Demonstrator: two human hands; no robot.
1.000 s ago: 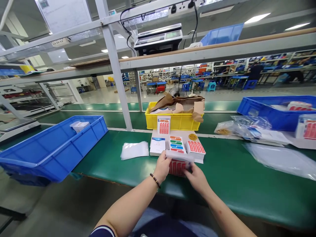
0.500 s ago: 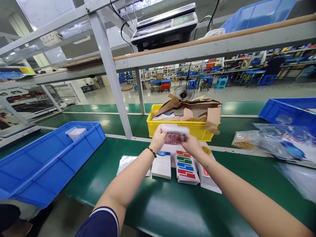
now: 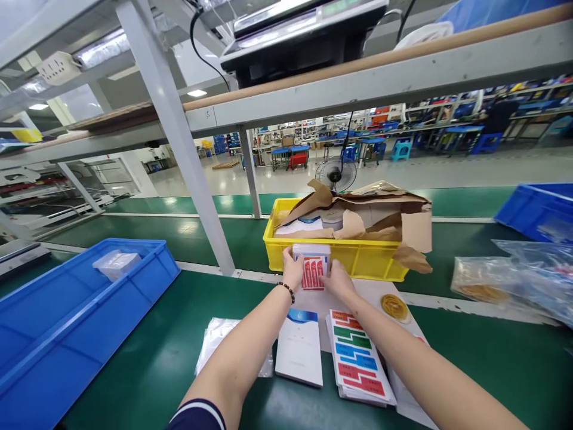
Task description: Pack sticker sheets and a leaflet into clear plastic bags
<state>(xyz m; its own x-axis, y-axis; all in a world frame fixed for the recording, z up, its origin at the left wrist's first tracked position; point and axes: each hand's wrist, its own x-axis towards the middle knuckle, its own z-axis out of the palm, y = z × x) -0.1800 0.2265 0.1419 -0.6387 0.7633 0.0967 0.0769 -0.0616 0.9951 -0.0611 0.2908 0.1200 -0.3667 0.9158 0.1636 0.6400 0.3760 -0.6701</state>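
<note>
My left hand (image 3: 293,270) and my right hand (image 3: 336,280) both grip a clear bag of red-striped sheets (image 3: 312,267), standing upright against the front wall of a yellow bin (image 3: 358,257). The bin holds crumpled brown paper (image 3: 362,210) and some white sheets. Below my arms on the green table lie a white booklet (image 3: 300,347), a stack of colour-striped sheets (image 3: 357,357) and a pile of clear bags (image 3: 218,340). A heap of yellow rubber bands (image 3: 394,307) sits to the right of my right hand.
A large blue crate (image 3: 67,334) with a small bagged pack (image 3: 117,263) stands at the left. Clear plastic bags (image 3: 514,280) and another blue crate (image 3: 541,209) lie at the right. A grey shelf post (image 3: 179,155) rises beside the yellow bin; a scale (image 3: 304,30) sits overhead.
Both hands carried the bag of red-striped sheets from the near table edge forward and set it upright against the yellow bin. My head moved closer to the table.
</note>
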